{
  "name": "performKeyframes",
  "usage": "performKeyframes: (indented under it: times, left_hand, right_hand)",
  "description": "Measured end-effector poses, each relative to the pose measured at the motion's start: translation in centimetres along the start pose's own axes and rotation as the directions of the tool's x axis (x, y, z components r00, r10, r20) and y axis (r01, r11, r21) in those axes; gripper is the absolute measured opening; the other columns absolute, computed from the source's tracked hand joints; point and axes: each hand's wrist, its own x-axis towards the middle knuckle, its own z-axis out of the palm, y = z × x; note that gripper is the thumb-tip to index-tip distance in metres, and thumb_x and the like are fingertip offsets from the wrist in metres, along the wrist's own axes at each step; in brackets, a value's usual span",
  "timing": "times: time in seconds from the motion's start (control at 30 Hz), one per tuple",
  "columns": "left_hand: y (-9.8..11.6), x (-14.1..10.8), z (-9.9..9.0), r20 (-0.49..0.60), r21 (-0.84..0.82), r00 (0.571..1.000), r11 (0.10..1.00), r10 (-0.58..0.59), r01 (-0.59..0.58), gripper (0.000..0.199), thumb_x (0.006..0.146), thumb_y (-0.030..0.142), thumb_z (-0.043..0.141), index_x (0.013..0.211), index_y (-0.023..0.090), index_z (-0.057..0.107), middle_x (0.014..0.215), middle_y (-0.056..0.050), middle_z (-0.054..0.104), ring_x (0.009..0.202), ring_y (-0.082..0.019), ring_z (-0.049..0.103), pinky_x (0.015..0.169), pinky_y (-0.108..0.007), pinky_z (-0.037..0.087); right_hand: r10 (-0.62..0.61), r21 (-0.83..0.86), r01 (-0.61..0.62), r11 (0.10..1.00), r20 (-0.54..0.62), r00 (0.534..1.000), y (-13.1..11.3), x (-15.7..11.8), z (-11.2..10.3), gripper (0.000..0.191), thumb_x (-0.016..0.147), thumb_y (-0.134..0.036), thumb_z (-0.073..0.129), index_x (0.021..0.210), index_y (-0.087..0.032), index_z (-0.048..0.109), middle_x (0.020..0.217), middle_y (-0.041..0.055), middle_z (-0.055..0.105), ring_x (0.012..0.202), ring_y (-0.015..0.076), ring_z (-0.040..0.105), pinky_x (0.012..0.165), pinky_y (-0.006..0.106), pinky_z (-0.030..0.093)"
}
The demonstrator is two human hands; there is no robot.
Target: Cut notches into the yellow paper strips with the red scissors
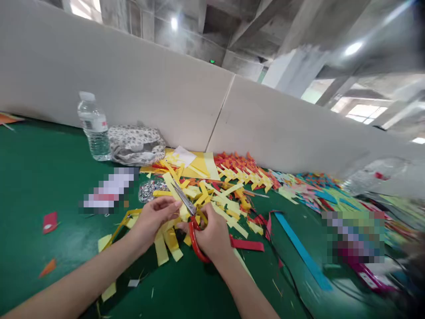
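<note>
Left hand (153, 221) pinches pale yellow strip (168, 180) between thumb and fingers. Right hand (212, 231) is closed around handle of red-handled scissors (190, 205); blades lie beside strip, contact is difficult to tell. Strip and scissors are over green table (76, 252), near heap of yellow strips (229, 204). Blue strip (302, 249) lies to right. Water bottle (98, 142) stands farther left, next to patterned cloth (134, 141).

two slim, bare forearms (89, 279)
</note>
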Motion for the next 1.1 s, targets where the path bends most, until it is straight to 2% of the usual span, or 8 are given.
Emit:
performKeyframes:
  times: [0.43, 0.67, 0.77, 0.83, 0.93, 1.03, 1.1]
  left_hand:
    - [0.0, 0.1, 0.0, 0.057, 0.018, 0.998, 1.0, 0.01, -0.011, 0.016, 0.058, 0.021, 0.072, 0.068, 0.015, 0.062, 0.066, 0.003, 0.059, 0.057, -0.006, 0.056, 0.057, -0.016, 0.049]
    - [-0.5, -0.2, 0.1, 0.097, 0.061, 0.995, 0.998, -0.006, 0.0, 0.016, 0.059, 0.023, 0.071, 0.069, 0.016, 0.061, 0.064, 0.002, 0.06, 0.055, -0.007, 0.056, 0.056, -0.017, 0.047]
    - [-0.6, -0.5, 0.3, 0.113, 0.07, 0.993, 0.997, -0.031, 0.023, 0.017, 0.058, 0.023, 0.072, 0.068, 0.015, 0.06, 0.063, 0.002, 0.06, 0.054, -0.007, 0.056, 0.056, -0.018, 0.047]
    - [-0.6, -0.5, 0.3, 0.098, 0.07, 0.995, 0.997, -0.022, 0.015, 0.017, 0.058, 0.023, 0.072, 0.068, 0.015, 0.06, 0.064, 0.002, 0.06, 0.057, -0.008, 0.057, 0.058, -0.018, 0.048]
    - [-0.4, -0.3, 0.1, 0.049, 0.064, 0.998, 0.997, 0.028, -0.031, 0.017, 0.059, 0.024, 0.071, 0.069, 0.016, 0.06, 0.069, 0.002, 0.06, 0.064, -0.008, 0.057, 0.061, -0.018, 0.048]
    - [-0.5, 0.0, -0.2, 0.01, 0.059, 0.999, 0.997, 0.054, -0.054, 0.017, 0.06, 0.025, 0.071, 0.07, 0.017, 0.06, 0.072, 0.002, 0.06, 0.067, -0.008, 0.056, 0.063, -0.018, 0.049]
    - [-0.5, 0.0, -0.2, 0.025, 0.073, 0.999, 0.996, 0.043, -0.045, 0.017, 0.06, 0.025, 0.071, 0.071, 0.017, 0.061, 0.074, 0.001, 0.06, 0.068, -0.008, 0.056, 0.063, -0.018, 0.049]
  right_hand:
    - [-0.028, 0.024, 0.028, 0.999, -0.039, 0.999, 0.3, 0.3, 0.3, 0.035, 0.06, -0.046, 0.061, 0.073, -0.021, 0.04, 0.055, -0.0027, 0.05, 0.048, 0.0133, 0.047, 0.046, 0.021, 0.03]
    - [-0.011, 0.048, 0.013, 0.999, -0.046, 0.999, 0.4, 0.2, 0.4, 0.033, 0.059, -0.041, 0.064, 0.071, -0.021, 0.04, 0.054, -0.0038, 0.048, 0.048, 0.0122, 0.044, 0.047, 0.021, 0.03]
    - [0.02, 0.125, -0.014, 0.992, -0.049, 0.999, 0.6, 0.3, 0.4, 0.032, 0.058, -0.037, 0.066, 0.07, -0.021, 0.041, 0.054, -0.0048, 0.047, 0.048, 0.0109, 0.042, 0.047, 0.021, 0.03]
    - [0.051, 0.235, -0.045, 0.971, -0.02, 0.999, 0.7, 0.5, 0.4, 0.031, 0.058, -0.034, 0.066, 0.068, -0.021, 0.041, 0.054, -0.006, 0.045, 0.047, 0.0096, 0.039, 0.045, 0.02, 0.03]
    - [0.095, 0.469, -0.115, 0.876, 0.065, 0.993, 0.9, 0.8, 0.6, 0.028, 0.059, -0.03, 0.066, 0.067, -0.021, 0.042, 0.057, -0.0063, 0.045, 0.049, 0.0087, 0.041, 0.044, 0.019, 0.032]
    - [0.12, 0.724, -0.213, 0.656, 0.179, 0.977, 0.7, 1.0, 1.0, 0.029, 0.058, -0.025, 0.068, 0.073, -0.021, 0.044, 0.065, -0.0056, 0.05, 0.053, 0.009, 0.048, 0.05, 0.021, 0.04]
    - [0.121, 0.823, -0.264, 0.503, 0.235, 0.964, 0.4, 1.1, 1.1, 0.032, 0.056, -0.021, 0.07, 0.075, -0.021, 0.044, 0.067, -0.0055, 0.052, 0.055, 0.0097, 0.051, 0.053, 0.023, 0.043]
